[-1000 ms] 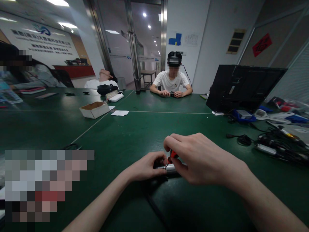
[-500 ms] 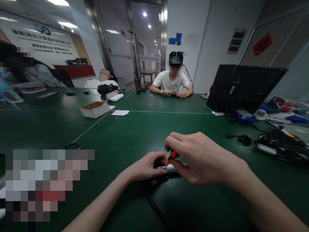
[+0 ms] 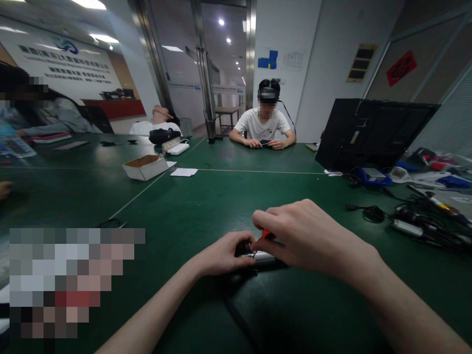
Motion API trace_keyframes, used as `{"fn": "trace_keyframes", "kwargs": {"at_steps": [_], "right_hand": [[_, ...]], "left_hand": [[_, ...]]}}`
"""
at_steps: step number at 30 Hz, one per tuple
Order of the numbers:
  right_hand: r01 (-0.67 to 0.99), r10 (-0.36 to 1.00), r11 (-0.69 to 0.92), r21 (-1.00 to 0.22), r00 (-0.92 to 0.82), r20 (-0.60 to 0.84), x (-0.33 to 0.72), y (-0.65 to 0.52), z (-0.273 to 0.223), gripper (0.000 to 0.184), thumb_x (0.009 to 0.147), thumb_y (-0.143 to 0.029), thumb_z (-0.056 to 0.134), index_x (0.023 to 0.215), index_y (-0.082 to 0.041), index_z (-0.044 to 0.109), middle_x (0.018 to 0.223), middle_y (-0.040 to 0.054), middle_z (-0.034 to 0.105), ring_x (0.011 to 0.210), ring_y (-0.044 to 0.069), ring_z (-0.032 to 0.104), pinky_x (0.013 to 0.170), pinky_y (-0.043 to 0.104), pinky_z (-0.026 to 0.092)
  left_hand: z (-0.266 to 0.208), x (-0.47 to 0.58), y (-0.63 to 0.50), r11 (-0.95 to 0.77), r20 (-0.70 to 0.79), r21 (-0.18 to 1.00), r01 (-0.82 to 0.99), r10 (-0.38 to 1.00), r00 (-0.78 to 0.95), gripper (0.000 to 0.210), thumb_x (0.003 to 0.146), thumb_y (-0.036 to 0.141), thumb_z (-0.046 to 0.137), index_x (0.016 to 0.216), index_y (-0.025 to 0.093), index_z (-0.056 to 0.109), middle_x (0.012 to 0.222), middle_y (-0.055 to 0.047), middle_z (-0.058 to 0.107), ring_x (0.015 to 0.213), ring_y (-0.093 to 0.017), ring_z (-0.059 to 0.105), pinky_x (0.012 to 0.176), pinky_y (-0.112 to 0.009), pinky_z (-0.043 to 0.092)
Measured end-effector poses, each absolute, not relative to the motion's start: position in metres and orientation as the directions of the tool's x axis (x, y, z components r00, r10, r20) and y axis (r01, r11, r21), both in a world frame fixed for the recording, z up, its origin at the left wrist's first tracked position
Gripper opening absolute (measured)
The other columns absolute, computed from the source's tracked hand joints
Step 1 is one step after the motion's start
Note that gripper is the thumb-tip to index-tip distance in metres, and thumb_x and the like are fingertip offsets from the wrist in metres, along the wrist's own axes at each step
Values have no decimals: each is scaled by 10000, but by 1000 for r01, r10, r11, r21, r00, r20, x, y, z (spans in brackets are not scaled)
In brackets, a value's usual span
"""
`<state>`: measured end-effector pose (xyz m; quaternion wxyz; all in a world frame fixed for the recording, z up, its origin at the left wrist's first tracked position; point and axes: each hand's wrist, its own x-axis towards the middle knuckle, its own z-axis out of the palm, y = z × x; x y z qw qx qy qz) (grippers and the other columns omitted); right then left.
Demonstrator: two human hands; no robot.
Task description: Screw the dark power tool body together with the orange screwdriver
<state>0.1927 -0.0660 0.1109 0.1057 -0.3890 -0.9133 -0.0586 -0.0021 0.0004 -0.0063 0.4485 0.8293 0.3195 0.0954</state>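
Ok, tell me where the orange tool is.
In the head view, right of and below centre, the orange tool is in the right hand, just above the silver cylinder.

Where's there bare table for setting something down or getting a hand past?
Bare table shows between the left hand and the white box, and between the right hand and the black panel. It's crowded at right, where cables are heaped, and between the hands, around the silver cylinder and red tool.
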Motion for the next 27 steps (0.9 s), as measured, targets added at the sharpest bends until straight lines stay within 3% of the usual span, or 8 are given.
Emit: {"fn": "trace_keyframes", "kwargs": {"at_steps": [7, 14, 21, 27], "right_hand": [[663, 672, 740, -114, -720, 173, 193, -71, 114, 79, 832, -220, 500, 902, -209, 465, 855, -23, 562, 622, 99, 449, 526, 230, 262], [690, 685, 722, -50, -704, 189, 192, -70, 112, 76, 863, -233, 480, 931, -207, 460, 833, -18, 576, 593, 102, 444, 509, 237, 232], [728, 707, 685, 23, -673, 217, 192, -66, 109, 173, 936, -388, 435, 892, -224, 468, 674, -45, 558, 514, 103, 399, 489, 248, 178], [670, 673, 737, -88, -714, 192, 192, -71, 112, 67, 875, -273, 484, 909, -217, 471, 844, -25, 561, 608, 97, 438, 519, 232, 246]], "left_hand": [[-14, -3, -1, -428, -37, 809, 403, 647, 762, 244, 798, 316, 641, 975, 169, 558, 1002, -41, 610, 928, -222, 562, 820, -311, 444], [-10, -4, 0, -446, -70, 773, 451, 646, 760, 254, 804, 350, 623, 986, 183, 564, 1007, -31, 616, 935, -228, 551, 825, -323, 441], [-11, -4, 2, -430, -91, 789, 439, 625, 776, 265, 802, 319, 611, 1018, 173, 566, 1006, -43, 621, 897, -225, 565, 802, -322, 440], [-13, -4, 0, -435, -43, 806, 402, 634, 772, 235, 805, 299, 612, 996, 175, 554, 1012, -38, 608, 930, -224, 560, 826, -313, 439]]}}
